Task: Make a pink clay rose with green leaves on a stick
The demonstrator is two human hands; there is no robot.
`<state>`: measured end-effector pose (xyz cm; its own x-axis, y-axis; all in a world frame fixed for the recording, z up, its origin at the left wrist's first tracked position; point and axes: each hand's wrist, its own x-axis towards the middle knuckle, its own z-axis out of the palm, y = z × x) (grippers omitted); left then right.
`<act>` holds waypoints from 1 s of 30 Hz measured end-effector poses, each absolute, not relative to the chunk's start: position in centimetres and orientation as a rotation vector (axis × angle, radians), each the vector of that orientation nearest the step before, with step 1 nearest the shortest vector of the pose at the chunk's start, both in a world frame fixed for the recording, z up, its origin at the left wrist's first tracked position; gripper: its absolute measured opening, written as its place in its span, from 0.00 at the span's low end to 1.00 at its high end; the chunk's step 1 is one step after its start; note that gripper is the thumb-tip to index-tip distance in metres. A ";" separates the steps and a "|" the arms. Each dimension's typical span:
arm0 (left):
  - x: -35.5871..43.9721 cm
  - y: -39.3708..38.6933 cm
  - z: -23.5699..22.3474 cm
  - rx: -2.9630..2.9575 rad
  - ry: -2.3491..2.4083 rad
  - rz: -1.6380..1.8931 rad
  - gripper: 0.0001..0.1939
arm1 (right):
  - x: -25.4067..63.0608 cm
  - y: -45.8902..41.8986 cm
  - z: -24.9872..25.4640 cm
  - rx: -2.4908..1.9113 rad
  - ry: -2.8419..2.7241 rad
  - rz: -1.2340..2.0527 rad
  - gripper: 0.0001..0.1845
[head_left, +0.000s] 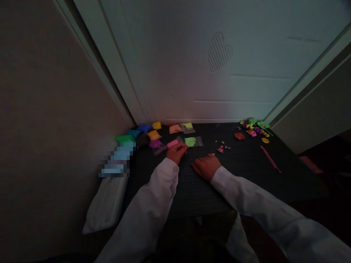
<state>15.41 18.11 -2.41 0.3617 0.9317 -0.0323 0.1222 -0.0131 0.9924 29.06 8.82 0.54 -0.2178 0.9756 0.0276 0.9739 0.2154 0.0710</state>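
My left hand (177, 152) is raised a little over the dark table, thumb and fingers pinched together. Whatever may be between its fingertips is too small and dim to make out. Just beyond it lie a bag of pink clay (172, 143) and a bag of light green clay (190, 141). To the right, my right hand (206, 167) rests palm down on the tabletop, its thumb apart from the fingers. Its palm side is hidden. Several small pink bits (221, 149) are scattered past its fingertips, close to a reddish clay lump (239, 136).
More coloured clay packets (154, 135) line the table's back left. Small colourful clay figures (253, 128) sit at the back right, with pink sticks (270, 159) in front. A white tray-like package (105, 204) lies along the left edge. A white door (175, 65) rises behind the table.
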 end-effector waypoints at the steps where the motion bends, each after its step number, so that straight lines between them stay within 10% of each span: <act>1: 15.4 18.1 -2.4 1.441 1.022 0.861 0.12 | 29.1 8.9 0.5 1.971 2.412 0.120 0.23; 30: 15.5 18.2 -2.4 1.408 1.015 0.865 0.11 | 29.0 9.0 0.4 1.939 2.465 0.123 0.21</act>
<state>15.48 18.16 -2.36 0.3573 0.9328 -0.0477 0.1009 0.0122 0.9948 29.01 9.05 0.42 -0.2367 0.9705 0.0459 0.9702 0.2336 0.0638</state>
